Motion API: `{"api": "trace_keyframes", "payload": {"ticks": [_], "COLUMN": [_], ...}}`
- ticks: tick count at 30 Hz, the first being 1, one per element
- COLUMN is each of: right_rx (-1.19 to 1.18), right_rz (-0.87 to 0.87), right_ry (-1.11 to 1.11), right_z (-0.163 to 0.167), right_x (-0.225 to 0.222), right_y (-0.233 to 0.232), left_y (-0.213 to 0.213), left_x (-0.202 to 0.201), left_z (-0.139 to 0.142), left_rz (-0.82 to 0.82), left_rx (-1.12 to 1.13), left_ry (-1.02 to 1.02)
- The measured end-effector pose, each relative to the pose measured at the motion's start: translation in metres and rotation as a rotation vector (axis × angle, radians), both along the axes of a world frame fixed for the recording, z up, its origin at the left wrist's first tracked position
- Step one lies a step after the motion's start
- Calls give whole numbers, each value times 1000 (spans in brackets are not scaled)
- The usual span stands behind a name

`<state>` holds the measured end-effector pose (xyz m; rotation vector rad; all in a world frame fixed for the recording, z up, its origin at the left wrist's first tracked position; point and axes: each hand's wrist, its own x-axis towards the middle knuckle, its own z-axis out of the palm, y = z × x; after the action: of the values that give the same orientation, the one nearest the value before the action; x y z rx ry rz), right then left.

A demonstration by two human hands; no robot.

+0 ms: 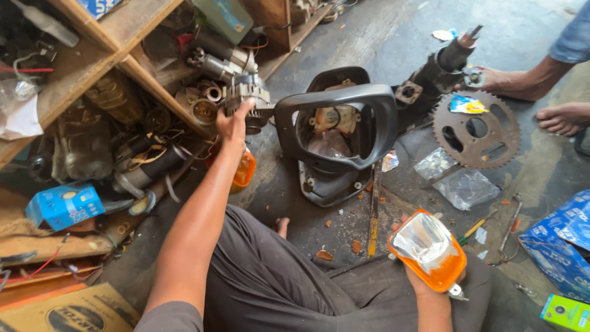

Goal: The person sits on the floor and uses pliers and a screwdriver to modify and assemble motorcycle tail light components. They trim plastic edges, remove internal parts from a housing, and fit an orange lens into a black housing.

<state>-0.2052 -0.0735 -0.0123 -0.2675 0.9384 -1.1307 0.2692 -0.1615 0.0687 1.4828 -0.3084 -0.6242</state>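
I see a stained, dusty concrete floor (381,37) under me, littered with rust-coloured chips, and to my left a rough wooden shelf unit (80,67) whose slanted boards are crammed with greasy metal motor parts and loose wires. In the middle of the floor stands a grey plastic headlight housing (335,123), a rounded rectangular frame with smooth moulded edges and an open centre. Right of it lies a rusty toothed chain sprocket (476,130), flat and round with cut-out windows, and a dark metal shaft assembly (439,64) leans beyond it. Crumpled clear plastic bags (464,184) lie just below the sprocket.

My left hand (235,122) is stretched out to the shelf edge with its fingers closed around a ribbed, silvery metal motor part (249,95). My right hand (424,280) is low at the right, wrapped from underneath around a turn-signal lamp (427,249), a chunky wedge with a glossy orange body and a faceted clear lens; it sits over my dark trouser leg, well apart from the housing. A second orange lens (246,169) lies on the floor behind my left forearm.

Another person's bare feet (562,117) rest on the floor at the upper right.

For packaging, a blue printed carton (562,243) lies at the right edge, a small light-blue box (64,206) sits on the lower shelf at left, a brown cardboard box (67,310) with a dark oval mark fills the bottom left corner, and a small green box (565,312) is at the bottom right.
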Motion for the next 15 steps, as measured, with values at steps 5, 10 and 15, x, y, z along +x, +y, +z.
{"api": "trace_keyframes", "payload": {"ticks": [5, 10, 15], "right_rx": [-23, 5, -51], "right_rz": [11, 15, 38], "right_ry": [-22, -38, -152], "right_z": [-6, -10, -9], "right_x": [-1, -3, -6], "right_y": [-2, 1, 5], "left_y": [28, 87, 169], "left_x": [16, 15, -7], "left_z": [14, 38, 45], "left_rz": [-81, -51, 189], "left_rx": [-161, -227, -196], "left_ry": [-40, -312, -641]}}
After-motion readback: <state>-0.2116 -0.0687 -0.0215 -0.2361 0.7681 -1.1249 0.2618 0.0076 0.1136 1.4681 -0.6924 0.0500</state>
